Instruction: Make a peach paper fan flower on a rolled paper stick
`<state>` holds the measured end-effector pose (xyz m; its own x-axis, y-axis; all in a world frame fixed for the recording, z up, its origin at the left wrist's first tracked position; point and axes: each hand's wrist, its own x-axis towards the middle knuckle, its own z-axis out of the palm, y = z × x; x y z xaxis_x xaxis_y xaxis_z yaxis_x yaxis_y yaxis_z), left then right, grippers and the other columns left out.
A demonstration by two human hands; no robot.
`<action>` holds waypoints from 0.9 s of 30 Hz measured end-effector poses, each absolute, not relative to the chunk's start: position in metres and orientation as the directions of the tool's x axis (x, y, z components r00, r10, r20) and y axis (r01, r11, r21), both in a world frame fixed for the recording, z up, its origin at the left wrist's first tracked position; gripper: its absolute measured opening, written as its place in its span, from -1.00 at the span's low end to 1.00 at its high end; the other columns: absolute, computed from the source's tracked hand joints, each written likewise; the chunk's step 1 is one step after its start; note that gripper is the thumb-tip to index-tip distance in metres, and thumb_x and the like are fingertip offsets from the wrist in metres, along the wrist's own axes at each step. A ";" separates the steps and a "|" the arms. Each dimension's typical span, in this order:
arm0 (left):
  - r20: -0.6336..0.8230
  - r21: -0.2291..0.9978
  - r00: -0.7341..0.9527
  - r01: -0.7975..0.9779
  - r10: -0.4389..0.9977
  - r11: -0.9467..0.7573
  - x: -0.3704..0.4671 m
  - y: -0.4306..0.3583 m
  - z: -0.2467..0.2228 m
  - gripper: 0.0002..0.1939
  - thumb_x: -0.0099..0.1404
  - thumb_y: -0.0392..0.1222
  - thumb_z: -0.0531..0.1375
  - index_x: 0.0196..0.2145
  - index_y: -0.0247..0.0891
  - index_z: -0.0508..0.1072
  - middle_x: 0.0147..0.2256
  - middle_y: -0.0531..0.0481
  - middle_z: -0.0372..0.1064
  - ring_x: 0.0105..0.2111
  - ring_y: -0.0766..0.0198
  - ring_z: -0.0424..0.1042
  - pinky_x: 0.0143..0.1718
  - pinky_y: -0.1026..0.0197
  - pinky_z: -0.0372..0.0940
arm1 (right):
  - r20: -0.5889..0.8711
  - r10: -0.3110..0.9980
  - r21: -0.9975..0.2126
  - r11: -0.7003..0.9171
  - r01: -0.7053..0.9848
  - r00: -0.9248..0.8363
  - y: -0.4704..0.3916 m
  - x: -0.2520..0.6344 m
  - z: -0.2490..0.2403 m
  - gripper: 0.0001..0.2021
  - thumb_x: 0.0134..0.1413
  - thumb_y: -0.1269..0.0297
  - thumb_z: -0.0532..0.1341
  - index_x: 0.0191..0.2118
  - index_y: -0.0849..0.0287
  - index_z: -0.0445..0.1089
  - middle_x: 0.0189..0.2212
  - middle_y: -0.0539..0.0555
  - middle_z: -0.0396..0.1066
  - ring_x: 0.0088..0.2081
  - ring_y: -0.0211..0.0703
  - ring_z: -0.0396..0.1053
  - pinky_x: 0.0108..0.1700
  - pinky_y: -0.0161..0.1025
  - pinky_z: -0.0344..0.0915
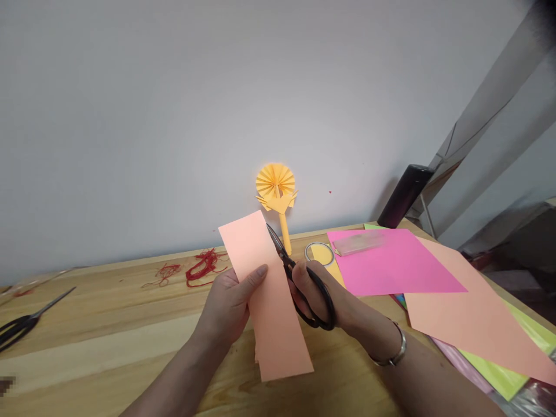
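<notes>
My left hand is closed on a long strip of salmon-pink paper, its thumb lying across the front and the other fingers hidden behind. Another layer of the same paper peeks out at the lower left edge. In my right hand is a pair of black-handled scissors, fingers through the loops. The blades point up and to the left, beside the strip's right edge near its upper part; whether they touch the paper I cannot tell. Behind the strip, a yellow folded-paper fan flower leans upright against the wall.
Red thread lies in tangles at the back left, and a second pair of scissors at the far left. On the right are a tape roll, a magenta sheet, a salmon sheet and a black cylinder.
</notes>
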<state>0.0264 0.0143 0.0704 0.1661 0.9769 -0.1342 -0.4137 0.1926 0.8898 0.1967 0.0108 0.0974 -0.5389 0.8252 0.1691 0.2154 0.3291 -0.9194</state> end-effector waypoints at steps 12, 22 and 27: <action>-0.142 0.893 0.170 -0.403 0.975 0.200 0.025 0.014 0.067 -0.77 0.11 -0.17 0.27 -0.26 -0.30 0.55 -0.30 -0.12 0.54 -0.32 0.16 0.49 -0.32 0.23 0.37 | 0.199 0.805 -0.870 0.408 0.277 -0.559 0.011 0.198 0.105 -0.39 0.20 -0.15 -0.31 -0.65 0.16 0.05 -0.75 -0.04 -0.02 -0.66 -0.34 -0.09 -0.65 -0.29 -0.10; -0.142 0.895 0.192 -0.395 0.971 0.209 0.029 0.012 0.067 -0.74 0.12 -0.17 0.27 -0.22 -0.29 0.55 -0.29 -0.13 0.54 -0.33 0.15 0.50 -0.31 0.21 0.37 | 0.122 0.834 -0.922 0.296 0.250 -0.538 0.012 0.198 0.095 -0.34 0.16 -0.19 -0.35 -0.67 0.19 0.07 -0.78 -0.03 0.05 -0.69 -0.37 0.01 -0.66 -0.34 -0.08; -0.133 0.893 0.201 -0.401 0.971 0.205 0.029 0.013 0.067 -0.73 0.14 -0.17 0.25 -0.19 -0.28 0.54 -0.30 -0.12 0.54 -0.34 0.13 0.50 -0.33 0.17 0.38 | 0.140 0.850 -0.947 0.265 0.182 -0.508 0.014 0.194 0.081 -0.30 0.12 -0.24 -0.36 -0.72 0.20 0.05 -0.82 -0.03 0.05 -0.72 -0.38 0.08 -0.65 -0.36 0.00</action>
<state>0.0293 0.0128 0.0666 0.2005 0.9706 -0.1328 -0.4008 0.2050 0.8929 0.1940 0.0144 0.0812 -0.5080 0.8498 0.1403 0.1817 0.2650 -0.9470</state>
